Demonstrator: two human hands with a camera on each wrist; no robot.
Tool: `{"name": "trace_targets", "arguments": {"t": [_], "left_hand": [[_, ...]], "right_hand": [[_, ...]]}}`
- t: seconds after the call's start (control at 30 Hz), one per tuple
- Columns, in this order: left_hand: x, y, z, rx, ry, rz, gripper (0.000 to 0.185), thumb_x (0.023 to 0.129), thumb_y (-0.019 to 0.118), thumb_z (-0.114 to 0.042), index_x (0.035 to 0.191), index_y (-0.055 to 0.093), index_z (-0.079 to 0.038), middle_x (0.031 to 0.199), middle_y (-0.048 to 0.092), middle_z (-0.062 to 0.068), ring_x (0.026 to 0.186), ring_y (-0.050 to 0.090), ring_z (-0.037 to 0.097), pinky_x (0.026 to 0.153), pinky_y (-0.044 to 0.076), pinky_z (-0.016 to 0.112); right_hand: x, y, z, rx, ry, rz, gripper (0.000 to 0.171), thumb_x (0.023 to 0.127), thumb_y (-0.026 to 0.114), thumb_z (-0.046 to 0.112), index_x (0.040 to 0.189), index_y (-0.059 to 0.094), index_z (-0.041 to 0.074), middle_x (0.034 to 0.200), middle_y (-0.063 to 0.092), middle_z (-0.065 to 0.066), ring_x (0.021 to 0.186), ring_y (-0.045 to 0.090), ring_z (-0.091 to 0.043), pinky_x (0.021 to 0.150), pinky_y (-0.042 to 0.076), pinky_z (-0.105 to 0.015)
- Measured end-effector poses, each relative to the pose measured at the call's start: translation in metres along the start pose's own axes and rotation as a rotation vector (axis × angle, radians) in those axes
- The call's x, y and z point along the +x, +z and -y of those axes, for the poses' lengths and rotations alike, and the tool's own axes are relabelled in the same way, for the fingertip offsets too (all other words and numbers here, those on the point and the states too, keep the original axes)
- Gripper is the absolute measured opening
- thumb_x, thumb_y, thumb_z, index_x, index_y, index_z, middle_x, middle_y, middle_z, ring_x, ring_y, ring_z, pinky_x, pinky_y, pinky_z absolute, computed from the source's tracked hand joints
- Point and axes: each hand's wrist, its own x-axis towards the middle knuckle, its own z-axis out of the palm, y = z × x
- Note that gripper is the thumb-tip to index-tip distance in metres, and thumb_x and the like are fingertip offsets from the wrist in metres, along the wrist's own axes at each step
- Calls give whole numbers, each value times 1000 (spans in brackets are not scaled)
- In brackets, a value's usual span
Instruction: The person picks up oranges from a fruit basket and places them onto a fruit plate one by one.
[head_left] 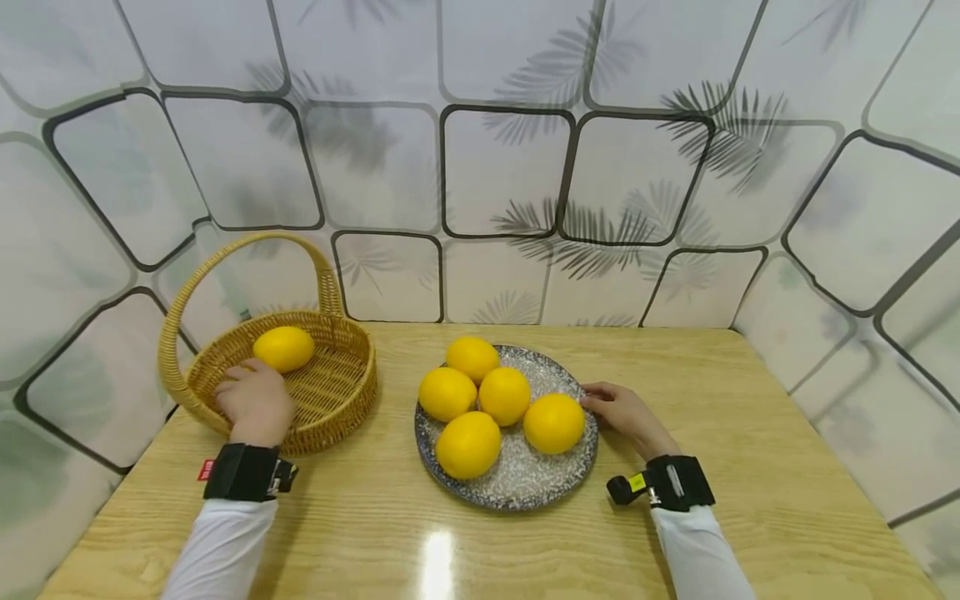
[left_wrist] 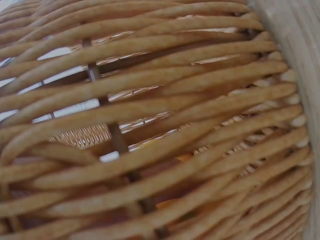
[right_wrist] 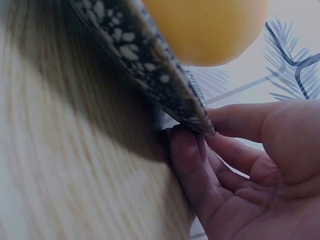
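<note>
Left hand (head_left: 255, 403) resting on the near rim of a round woven wicker basket with an arched handle (head_left: 341, 392), fingers bent over the rim and clasping it, just short of the single yellow lemon (head_left: 283, 348) lying inside on the basket floor. From the left wrist view, only close-up wicker weave (left_wrist: 150, 125); fingers not seen there. Right hand (head_left: 624, 414) set at the right edge of a round dark speckled ceramic plate (head_left: 525, 479), fingers (right_wrist: 187, 155) tucked beneath the rim with the thumb on top, pinching the edge; rim seen tipped up off the light wooden worktop (head_left: 750, 433) in the right wrist view. On the plate, five yellow lemons (head_left: 504, 396) bunched together and touching, the nearest one (head_left: 553, 422) just beside the right hand. Basket at the left of the worktop, plate at the centre, the two standing near each other but apart. Black wrist straps and white sleeves on both arms. Behind, a pale wall covering (head_left: 495, 167) printed with dark rounded outlines and palm leaves.
</note>
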Motion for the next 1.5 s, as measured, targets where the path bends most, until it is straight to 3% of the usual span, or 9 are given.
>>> {"name": "trace_targets", "arguments": {"t": [0.37, 0.7, 0.9, 1.13, 1.37, 1.5], "left_hand": [[-3, -1, -1, 31, 2, -7, 63, 101, 41, -8, 139, 16, 36, 133, 28, 64, 117, 44, 74, 93, 48, 67], [-7, 1, 0, 39, 16, -39, 66, 98, 48, -8, 139, 18, 35, 132, 30, 62, 116, 45, 72, 91, 49, 67], [-7, 2, 1, 44, 33, -50, 66, 98, 48, -8, 140, 20, 34, 131, 31, 63, 113, 47, 73, 88, 49, 67], [-9, 1, 3, -16, 45, -101, 63, 94, 49, -4, 137, 23, 35, 121, 39, 60, 106, 50, 71, 85, 51, 67], [-13, 4, 4, -91, 113, -160, 72, 89, 63, -7, 133, 26, 36, 113, 42, 59, 97, 51, 71, 69, 54, 66], [-14, 5, 4, -102, 127, -168, 81, 85, 73, -12, 132, 27, 36, 110, 44, 57, 95, 52, 69, 69, 54, 65]], "right_hand": [[0, 0, -1, 1, -14, 10, 49, 105, 56, 25, 146, 51, -1, 142, 56, -27, 120, 60, -32, 98, 54, -37], [-1, 2, -1, -4, -13, 12, 48, 105, 56, 24, 145, 51, -3, 142, 56, -28, 121, 59, -34, 102, 52, -43], [-2, 2, -1, -2, -19, 11, 48, 105, 56, 23, 145, 51, -3, 140, 57, -28, 118, 61, -32, 98, 54, -40], [2, 0, -1, -17, -23, 10, 50, 105, 55, 24, 146, 49, -4, 142, 55, -29, 124, 58, -36, 101, 53, -42], [1, 0, -2, -18, -33, 12, 49, 105, 55, 22, 145, 50, -5, 141, 56, -29, 122, 59, -34, 97, 54, -38], [0, 0, -2, -16, -37, 13, 48, 105, 55, 22, 144, 50, -5, 140, 56, -29, 120, 60, -34, 94, 54, -36]]}}
